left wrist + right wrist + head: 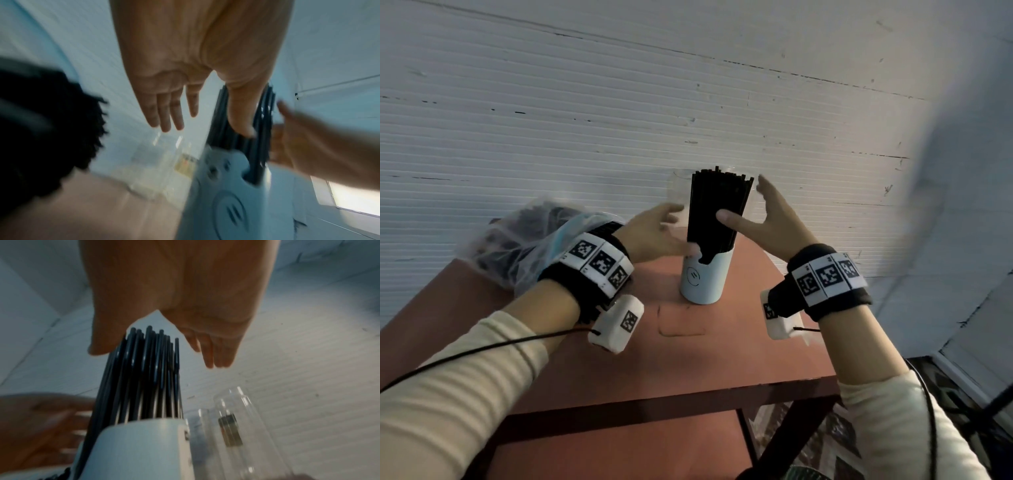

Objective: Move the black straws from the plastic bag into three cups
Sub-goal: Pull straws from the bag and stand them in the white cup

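Note:
A white cup (702,277) stands on the red-brown table (585,359), full of upright black straws (717,209). My left hand (681,233) is on the bundle's left side with straight fingers, its thumb against the straws just above the cup rim. On the right side, my right hand (743,202) is spread open too, thumb laid on the straws. The plastic bag (527,236), dark straws inside, lies behind my left wrist. Clear cups (676,192) stand behind the white one. The wrist views are blurred: left hand (207,129), straws (263,129), right hand (158,358), clear cup (236,426).
A white ribbed wall (619,102) rises directly behind the table. The table's front edge (654,404) is near my forearms, with a lower shelf beneath. Cables run from both wrist cameras.

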### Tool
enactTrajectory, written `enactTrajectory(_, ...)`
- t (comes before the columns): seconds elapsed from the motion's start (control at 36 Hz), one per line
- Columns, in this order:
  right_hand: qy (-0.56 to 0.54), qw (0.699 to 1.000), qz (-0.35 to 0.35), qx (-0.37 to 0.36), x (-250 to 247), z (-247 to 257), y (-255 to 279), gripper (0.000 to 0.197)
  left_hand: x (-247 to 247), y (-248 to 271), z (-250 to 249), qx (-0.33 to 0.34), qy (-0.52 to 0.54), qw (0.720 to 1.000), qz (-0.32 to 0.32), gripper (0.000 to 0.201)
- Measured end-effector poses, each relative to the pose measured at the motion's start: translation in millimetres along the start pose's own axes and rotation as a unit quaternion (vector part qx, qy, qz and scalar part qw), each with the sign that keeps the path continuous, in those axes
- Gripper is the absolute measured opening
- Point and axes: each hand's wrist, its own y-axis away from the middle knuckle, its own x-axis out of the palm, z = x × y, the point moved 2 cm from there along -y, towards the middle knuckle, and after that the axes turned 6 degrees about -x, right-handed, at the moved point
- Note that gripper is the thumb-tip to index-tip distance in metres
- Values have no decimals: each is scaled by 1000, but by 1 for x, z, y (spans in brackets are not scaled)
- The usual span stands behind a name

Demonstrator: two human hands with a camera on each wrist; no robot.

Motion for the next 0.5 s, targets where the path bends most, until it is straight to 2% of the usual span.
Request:
enactTrajectory(0.06, -11, 997, 69, 37, 10, -10, -1, 116, -25, 9, -3, 25, -26, 995, -98, 56)
enactTrajectory(0.11, -20, 991, 123, 59, 22, -18, -2, 106, -50, 18, -1, 44, -57, 982, -177, 32)
enactTrajectory(0.17, -22, 987, 152, 57, 33, -19, -5, 102, -72, 26, 5, 39, -86, 970, -222, 20)
enactTrajectory(0.22, -17, 988, 147, 52, 42, -18, -8, 105, -92, 32, 14, 13, -125, 963, -238, 18)
enactTrajectory(0.28, -1, 991, 128, 51, 49, -16, -14, 112, -107, 36, 27, -24, -168, 963, -212, 24)
enactTrajectory(0.33, 3, 991, 131, 41, 58, -12, -20, 109, -115, 39, 39, -59, -199, 966, -157, 34)
enactTrajectory(0.42, -26, 988, 150, 27, 74, 3, -29, 87, -120, 44, 51, -82, -211, 970, -89, 44)
enactTrajectory(0.5, -41, 991, 124, 33, 95, 13, -41, 70, -125, 45, 60, -80, -209, 973, -60, 45)
